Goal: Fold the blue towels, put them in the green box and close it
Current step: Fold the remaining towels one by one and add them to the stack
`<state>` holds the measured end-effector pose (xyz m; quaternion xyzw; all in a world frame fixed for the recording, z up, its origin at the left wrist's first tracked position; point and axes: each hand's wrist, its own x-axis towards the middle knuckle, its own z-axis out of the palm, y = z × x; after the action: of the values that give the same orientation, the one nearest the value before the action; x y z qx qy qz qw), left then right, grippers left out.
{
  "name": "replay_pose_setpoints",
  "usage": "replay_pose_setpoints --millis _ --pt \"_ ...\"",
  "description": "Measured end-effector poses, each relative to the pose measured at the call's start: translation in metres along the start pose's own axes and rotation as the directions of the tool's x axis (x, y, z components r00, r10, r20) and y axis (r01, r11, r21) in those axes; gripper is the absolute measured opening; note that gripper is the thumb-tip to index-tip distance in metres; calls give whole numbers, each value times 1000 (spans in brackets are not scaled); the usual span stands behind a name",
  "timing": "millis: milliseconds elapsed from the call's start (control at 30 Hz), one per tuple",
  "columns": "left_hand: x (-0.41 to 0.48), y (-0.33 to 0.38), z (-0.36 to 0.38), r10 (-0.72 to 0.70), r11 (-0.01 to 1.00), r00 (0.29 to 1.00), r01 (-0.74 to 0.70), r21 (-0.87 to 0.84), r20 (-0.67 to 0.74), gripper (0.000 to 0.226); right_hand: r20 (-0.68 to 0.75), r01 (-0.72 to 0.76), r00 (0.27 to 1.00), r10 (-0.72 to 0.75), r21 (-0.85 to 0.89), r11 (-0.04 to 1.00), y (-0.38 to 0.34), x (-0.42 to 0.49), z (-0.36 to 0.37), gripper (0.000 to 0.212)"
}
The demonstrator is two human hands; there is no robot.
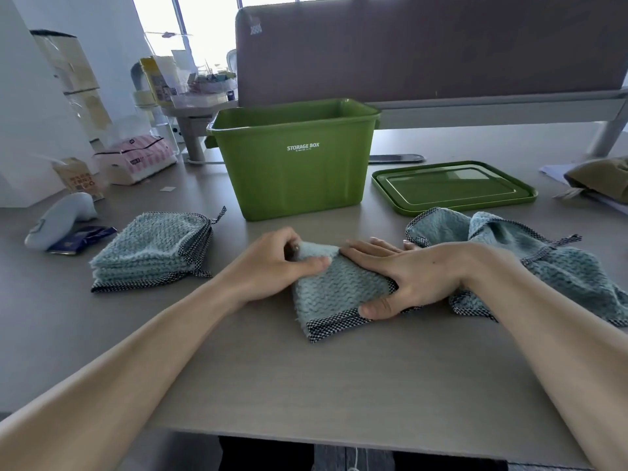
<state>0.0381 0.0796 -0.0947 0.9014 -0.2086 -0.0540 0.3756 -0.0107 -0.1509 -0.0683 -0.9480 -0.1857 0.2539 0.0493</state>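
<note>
A folded blue towel (336,290) with checked trim lies on the table before me. My left hand (275,266) pinches its far left corner between thumb and curled fingers. My right hand (404,277) lies flat across its right side, thumb hooked under the near edge. A stack of folded blue towels (153,249) sits to the left. Loose, crumpled blue towels (530,263) lie to the right, partly behind my right wrist. The open green storage box (295,171) stands behind the towel. Its green lid (452,186) lies flat to the right of the box.
A white handheld device (57,219) and a dark blue packet (85,237) lie at the far left. A pink-striped package (136,158) and a small carton (80,178) sit behind them. A brown partition (424,45) closes the back. An olive cloth (601,175) lies at the right edge.
</note>
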Motion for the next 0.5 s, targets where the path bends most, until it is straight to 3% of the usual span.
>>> replay_pose_setpoints --millis 100,233,333,367,433,500 --pt "-3 -2 1 58 964 998 -49 -262 24 55 -49 23 999 -21 50 998 1 -3 0 112" --pt "-5 -7 0 210 855 977 -202 -478 -39 33 -265 129 964 -23 390 912 0 3 0 107" --pt "-6 -7 -4 293 837 945 -326 -439 -144 21 -408 196 911 56 548 813 -3 6 -1 103" --pt "-7 -7 -5 316 846 933 -359 -394 -171 28 -441 207 893 91 581 787 -3 7 -1 103" --pt "-7 -7 -5 311 859 933 -358 -366 -182 38 -494 254 858 142 647 719 -4 8 -1 101" --pt "-8 -6 -5 272 845 946 -322 -427 -176 34 -538 331 829 153 692 642 -6 11 1 95"
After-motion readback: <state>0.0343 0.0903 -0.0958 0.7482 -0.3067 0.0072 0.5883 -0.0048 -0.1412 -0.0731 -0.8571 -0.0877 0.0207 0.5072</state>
